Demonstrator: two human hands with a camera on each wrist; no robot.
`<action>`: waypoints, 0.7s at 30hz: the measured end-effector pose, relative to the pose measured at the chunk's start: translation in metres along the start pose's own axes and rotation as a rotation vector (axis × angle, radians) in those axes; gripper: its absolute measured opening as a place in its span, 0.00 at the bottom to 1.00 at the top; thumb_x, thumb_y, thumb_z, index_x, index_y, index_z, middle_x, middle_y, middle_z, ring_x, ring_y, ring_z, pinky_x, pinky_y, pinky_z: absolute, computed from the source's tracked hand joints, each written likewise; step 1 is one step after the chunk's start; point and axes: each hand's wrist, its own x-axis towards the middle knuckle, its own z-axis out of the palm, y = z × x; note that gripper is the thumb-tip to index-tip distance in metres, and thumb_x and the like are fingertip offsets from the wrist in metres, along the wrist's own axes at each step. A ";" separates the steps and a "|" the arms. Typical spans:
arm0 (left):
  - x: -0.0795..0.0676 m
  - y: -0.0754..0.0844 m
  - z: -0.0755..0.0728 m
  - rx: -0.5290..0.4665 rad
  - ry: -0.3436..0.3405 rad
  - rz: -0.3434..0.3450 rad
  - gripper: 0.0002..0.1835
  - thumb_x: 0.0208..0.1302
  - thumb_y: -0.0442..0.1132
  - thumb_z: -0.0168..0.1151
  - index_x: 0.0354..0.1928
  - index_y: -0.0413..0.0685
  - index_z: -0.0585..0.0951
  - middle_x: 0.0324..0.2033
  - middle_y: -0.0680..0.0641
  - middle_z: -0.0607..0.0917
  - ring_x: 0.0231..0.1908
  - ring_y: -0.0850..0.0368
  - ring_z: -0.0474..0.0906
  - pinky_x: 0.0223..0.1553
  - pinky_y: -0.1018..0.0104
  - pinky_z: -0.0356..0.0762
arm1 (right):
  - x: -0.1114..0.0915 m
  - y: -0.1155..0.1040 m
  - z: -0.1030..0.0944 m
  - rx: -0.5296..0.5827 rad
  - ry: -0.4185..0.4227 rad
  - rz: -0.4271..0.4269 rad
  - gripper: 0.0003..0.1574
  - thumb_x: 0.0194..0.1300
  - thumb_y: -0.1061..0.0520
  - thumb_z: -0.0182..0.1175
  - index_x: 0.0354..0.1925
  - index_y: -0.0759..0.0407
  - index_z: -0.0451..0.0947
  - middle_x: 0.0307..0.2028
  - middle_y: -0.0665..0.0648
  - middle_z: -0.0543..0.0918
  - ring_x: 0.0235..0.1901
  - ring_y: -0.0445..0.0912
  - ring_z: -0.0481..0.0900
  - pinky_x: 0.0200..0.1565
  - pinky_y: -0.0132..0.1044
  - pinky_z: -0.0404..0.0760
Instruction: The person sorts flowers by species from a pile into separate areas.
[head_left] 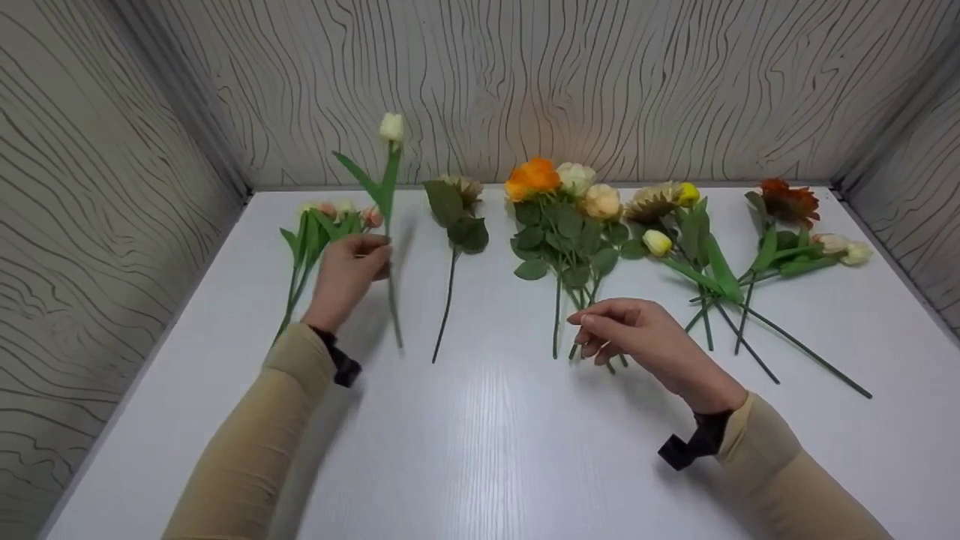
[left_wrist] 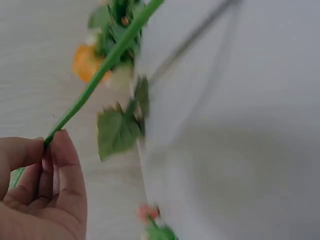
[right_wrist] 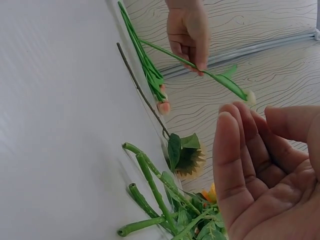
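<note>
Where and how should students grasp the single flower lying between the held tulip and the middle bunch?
Pinch its bare stem, probably from the near side: the thin stem extends that way, while leaves crowd the bloom.

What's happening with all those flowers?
A person is pinching the stem of one white tulip with their left hand, its bloom raised. Their right hand holds nothing and is over the stems of the orange, white and peach flowers. Those lie on the white table, with a single leafy flower to their left and a loose pile with crossed stems to their right. More tulips lie at the far left.
</note>
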 end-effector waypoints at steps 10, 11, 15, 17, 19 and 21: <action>0.007 -0.049 -0.092 0.595 0.172 -0.025 0.17 0.68 0.31 0.52 0.50 0.26 0.84 0.46 0.30 0.85 0.44 0.38 0.80 0.48 0.44 0.78 | 0.001 0.004 0.000 -0.012 -0.010 0.003 0.27 0.76 0.49 0.61 0.57 0.73 0.78 0.44 0.72 0.83 0.42 0.63 0.84 0.43 0.44 0.87; 0.007 -0.052 -0.094 0.605 0.171 -0.034 0.16 0.68 0.30 0.52 0.48 0.26 0.84 0.45 0.30 0.85 0.43 0.39 0.79 0.46 0.46 0.78 | 0.001 0.004 0.001 -0.013 -0.010 0.007 0.27 0.76 0.49 0.61 0.57 0.73 0.79 0.44 0.72 0.83 0.42 0.65 0.84 0.43 0.44 0.87; 0.012 -0.059 -0.092 0.633 0.162 -0.030 0.15 0.68 0.31 0.52 0.43 0.27 0.85 0.39 0.32 0.85 0.36 0.42 0.77 0.40 0.49 0.77 | 0.002 0.006 0.001 -0.008 -0.004 0.018 0.28 0.75 0.48 0.62 0.57 0.72 0.79 0.44 0.73 0.83 0.42 0.67 0.83 0.43 0.44 0.87; 0.013 -0.060 -0.089 0.635 0.157 -0.024 0.15 0.68 0.30 0.51 0.44 0.26 0.85 0.40 0.31 0.86 0.36 0.41 0.79 0.41 0.48 0.78 | 0.002 0.006 0.000 -0.002 -0.003 0.022 0.28 0.75 0.48 0.62 0.57 0.73 0.79 0.44 0.72 0.84 0.41 0.63 0.84 0.43 0.44 0.87; 0.015 -0.060 -0.087 0.630 0.157 -0.030 0.16 0.69 0.30 0.52 0.47 0.26 0.85 0.43 0.29 0.85 0.39 0.39 0.80 0.43 0.46 0.79 | 0.002 0.006 0.000 0.000 -0.004 0.021 0.27 0.75 0.49 0.62 0.56 0.73 0.79 0.43 0.69 0.84 0.40 0.59 0.85 0.43 0.44 0.87; 0.015 -0.060 -0.085 0.628 0.156 -0.044 0.16 0.69 0.30 0.52 0.47 0.25 0.84 0.44 0.29 0.85 0.41 0.37 0.81 0.44 0.44 0.79 | 0.002 0.006 0.001 -0.001 -0.009 0.018 0.27 0.76 0.49 0.62 0.56 0.73 0.79 0.43 0.69 0.85 0.40 0.56 0.85 0.43 0.44 0.87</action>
